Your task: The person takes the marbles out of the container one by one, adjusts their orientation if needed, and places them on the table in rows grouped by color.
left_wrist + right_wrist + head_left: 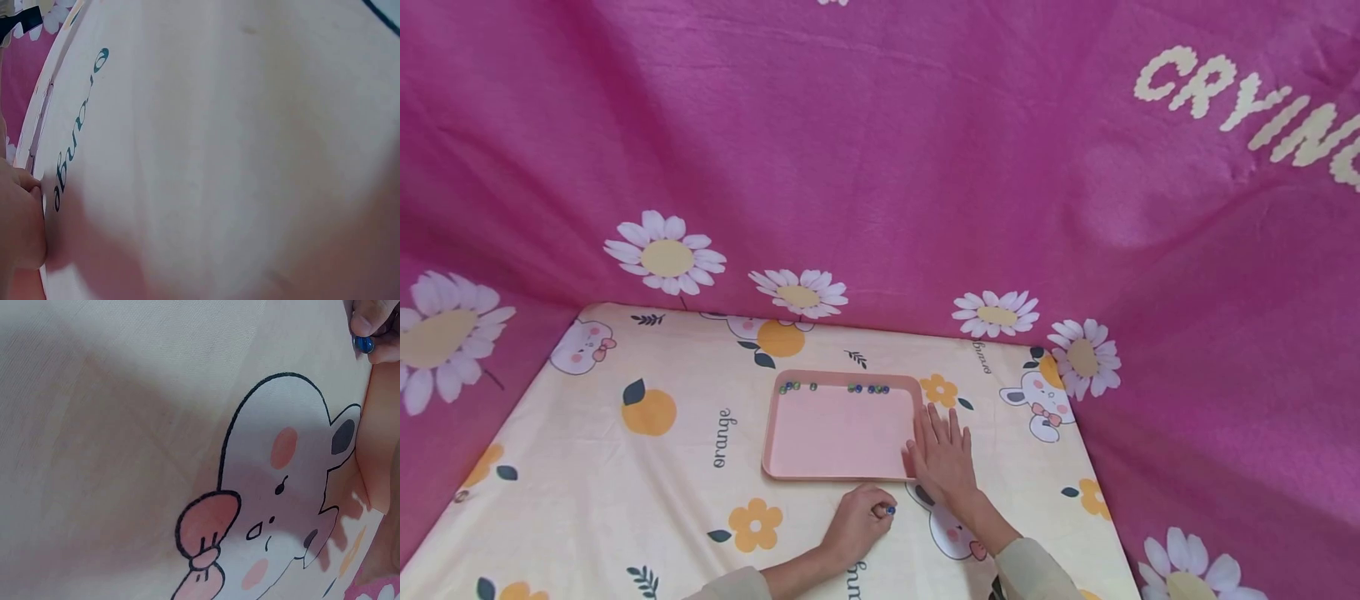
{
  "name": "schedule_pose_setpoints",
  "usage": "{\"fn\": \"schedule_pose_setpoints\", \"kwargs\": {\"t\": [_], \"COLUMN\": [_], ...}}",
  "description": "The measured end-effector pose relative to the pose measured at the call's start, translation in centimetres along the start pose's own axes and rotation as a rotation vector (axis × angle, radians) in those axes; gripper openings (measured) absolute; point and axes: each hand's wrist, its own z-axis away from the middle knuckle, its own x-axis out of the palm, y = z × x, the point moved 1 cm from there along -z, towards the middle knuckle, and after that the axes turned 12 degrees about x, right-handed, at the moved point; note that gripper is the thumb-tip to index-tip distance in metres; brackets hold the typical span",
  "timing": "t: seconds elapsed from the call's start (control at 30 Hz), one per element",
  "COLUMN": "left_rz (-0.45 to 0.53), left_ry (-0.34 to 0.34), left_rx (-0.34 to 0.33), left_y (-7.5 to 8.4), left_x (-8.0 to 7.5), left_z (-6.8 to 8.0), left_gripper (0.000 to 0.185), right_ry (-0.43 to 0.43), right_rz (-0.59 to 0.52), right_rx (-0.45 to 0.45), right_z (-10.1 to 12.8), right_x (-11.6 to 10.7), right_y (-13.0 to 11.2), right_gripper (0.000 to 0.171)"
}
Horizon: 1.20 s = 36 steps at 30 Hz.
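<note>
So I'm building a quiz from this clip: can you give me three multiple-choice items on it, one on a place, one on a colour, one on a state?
1. Where do the beads lie in the tray?
A along its far edge
B at its near edge
C piled in the middle

2. What colour is the tray?
A green
B pink
C white

3. How is the right hand?
A flat, fingers spread, on the tablecloth beside the tray
B lifted in a fist
C holding the tray up

Answers: 1 A, the head view shows them strung along the far rim. 2 B, it is plain pink. 3 A, it rests at the tray's right edge, while the left hand pinches a blue bead.
</note>
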Motion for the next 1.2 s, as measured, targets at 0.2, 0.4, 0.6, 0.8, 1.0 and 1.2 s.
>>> {"fn": "schedule_pose_setpoints", "kwargs": {"t": [0.2,0.4,0.6,0.8,1.0,1.2], "left_rz": [-0.03,-0.031,-0.017,0.029,0.122,0.217], "left_ry": [-0.008,0.001,-0.004,-0.016,0.014,0.045], "left_rx": [-0.01,-0.014,-0.02,0.005,0.049,0.1], "left_y": [0.2,0.3,0.2,-0.1,0.1,0.9], "left_x": [0.0,0.1,0.0,-0.4,-1.3,-2.3], "left_z": [0.0,-0.1,-0.1,0.0,0.3,-0.8], "left_gripper": [0.02,0.02,0.02,0.026,0.03,0.028], "right_ry": [0.007,0.017,0.032,0.032,0.011,0.024], "right_rz": [0.001,-0.006,-0.015,-0.012,-0.019,-0.013], "right_rx": [-0.006,-0.007,-0.018,-0.013,-0.004,-0.015], "right_z": [0.1,0.1,0.1,0.1,0.2,0.1], "right_x": [0.1,0.2,0.3,0.3,0.3,0.3], "right_y": [0.1,0.1,0.2,0.0,-0.1,0.1], "right_gripper": [0.068,0.068,0.069,0.069,0.069,0.068]}}
